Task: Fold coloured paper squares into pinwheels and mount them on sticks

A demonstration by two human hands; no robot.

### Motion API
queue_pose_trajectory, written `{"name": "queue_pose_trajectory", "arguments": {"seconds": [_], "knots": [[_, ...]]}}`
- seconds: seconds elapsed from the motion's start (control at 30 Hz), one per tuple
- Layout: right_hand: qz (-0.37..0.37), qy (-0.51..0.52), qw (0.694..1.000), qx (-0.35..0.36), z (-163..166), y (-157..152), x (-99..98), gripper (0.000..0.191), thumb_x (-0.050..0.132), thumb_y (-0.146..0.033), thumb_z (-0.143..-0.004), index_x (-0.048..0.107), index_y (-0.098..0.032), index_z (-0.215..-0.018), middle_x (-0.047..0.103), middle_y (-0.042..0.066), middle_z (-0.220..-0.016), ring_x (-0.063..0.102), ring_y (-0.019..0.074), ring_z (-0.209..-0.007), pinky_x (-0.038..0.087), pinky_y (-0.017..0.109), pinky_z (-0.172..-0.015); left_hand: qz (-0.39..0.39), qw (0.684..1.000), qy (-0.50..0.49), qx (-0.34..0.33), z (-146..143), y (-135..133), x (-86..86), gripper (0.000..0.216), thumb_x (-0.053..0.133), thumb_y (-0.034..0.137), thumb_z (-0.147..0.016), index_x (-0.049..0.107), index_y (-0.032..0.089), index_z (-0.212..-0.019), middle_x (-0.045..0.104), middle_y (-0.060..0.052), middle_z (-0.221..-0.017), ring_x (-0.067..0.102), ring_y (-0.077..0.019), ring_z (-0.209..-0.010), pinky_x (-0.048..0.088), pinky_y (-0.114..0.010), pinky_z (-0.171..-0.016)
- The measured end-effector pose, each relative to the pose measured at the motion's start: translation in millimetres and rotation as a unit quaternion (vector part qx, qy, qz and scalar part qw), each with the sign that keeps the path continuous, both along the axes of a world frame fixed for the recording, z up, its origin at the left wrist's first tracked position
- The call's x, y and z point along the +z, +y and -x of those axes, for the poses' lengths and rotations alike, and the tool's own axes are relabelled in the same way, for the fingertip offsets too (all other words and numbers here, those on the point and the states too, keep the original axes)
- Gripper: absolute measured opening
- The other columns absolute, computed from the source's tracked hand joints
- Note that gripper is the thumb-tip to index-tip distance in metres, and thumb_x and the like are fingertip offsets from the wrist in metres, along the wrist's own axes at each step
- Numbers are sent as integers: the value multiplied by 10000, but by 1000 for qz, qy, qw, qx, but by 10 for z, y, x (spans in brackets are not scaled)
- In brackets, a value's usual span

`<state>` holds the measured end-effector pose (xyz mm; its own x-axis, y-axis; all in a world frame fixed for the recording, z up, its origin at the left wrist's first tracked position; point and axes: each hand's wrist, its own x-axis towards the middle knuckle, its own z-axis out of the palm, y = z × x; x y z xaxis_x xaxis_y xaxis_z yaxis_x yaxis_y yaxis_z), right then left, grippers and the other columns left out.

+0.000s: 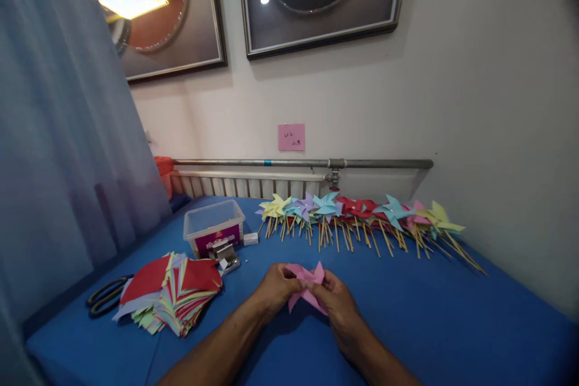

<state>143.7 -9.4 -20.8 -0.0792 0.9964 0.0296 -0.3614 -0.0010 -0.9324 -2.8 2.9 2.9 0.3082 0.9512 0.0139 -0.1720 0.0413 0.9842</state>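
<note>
Between my two hands is a pink paper pinwheel [312,297], held just above the blue table, its folded blades pointing outward. My left hand [277,291] grips its left side, with the thumb pressed near the centre. From the right, my right hand [337,298] pinches it, its thumb also close to the middle. The thumbs cover the centre, so I cannot make out whether a pin is there. No stick shows on this pinwheel.
Finished pinwheels on sticks [357,211] lie in a row along the back. At left are stacked coloured paper pieces [181,289], black-handled scissors [106,297], a clear plastic tub [215,223], a small open box of pins [230,260] and a small white box [250,239].
</note>
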Motion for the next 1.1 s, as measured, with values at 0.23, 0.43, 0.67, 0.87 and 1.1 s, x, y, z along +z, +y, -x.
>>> {"name": "queue_pose_trajectory", "arguments": {"seconds": [0.23,0.43,0.67,0.87,1.1], "knots": [[11,3,999,48,-18,-100,138,386,857,-401,-666,739,-185,-963,796,72,-884,756,275,-838,572,400,-827,-14,1000,-5,24,-9,48,-57,246,809,305,-561,760,113,-707,609,-9,-583,474,-108,-547,354,-238,-558],[4,-23,999,39,-37,-51,84,402,857,-447,-658,759,-170,-932,786,78,-830,745,296,-828,572,433,-812,1,999,-26,24,-5,23,11,224,838,261,-505,695,134,-622,641,-11,-610,510,-112,-564,377,-240,-579],[-9,-47,998,28,-46,-33,48,412,827,-491,-690,775,-170,-943,780,77,-806,732,293,-791,570,421,-773,-1,1000,-30,3,14,-18,65,284,827,336,-546,734,111,-693,670,-33,-644,547,-123,-593,404,-250,-635],[7,-2,999,48,-47,-8,15,377,855,-421,-678,776,-176,-953,793,80,-904,734,282,-879,546,398,-873,-32,993,-14,112,127,87,71,439,789,562,-627,665,144,-674,609,-23,-579,510,-128,-528,379,-263,-577],[12,-19,1000,19,-40,162,-265,441,877,-483,-607,757,-165,-887,745,48,-770,670,222,-716,519,336,-709,-203,892,220,340,1053,522,605,333,617,463,-760,737,169,-862,710,-37,-770,629,-205,-753,457,-286,-716]]}}
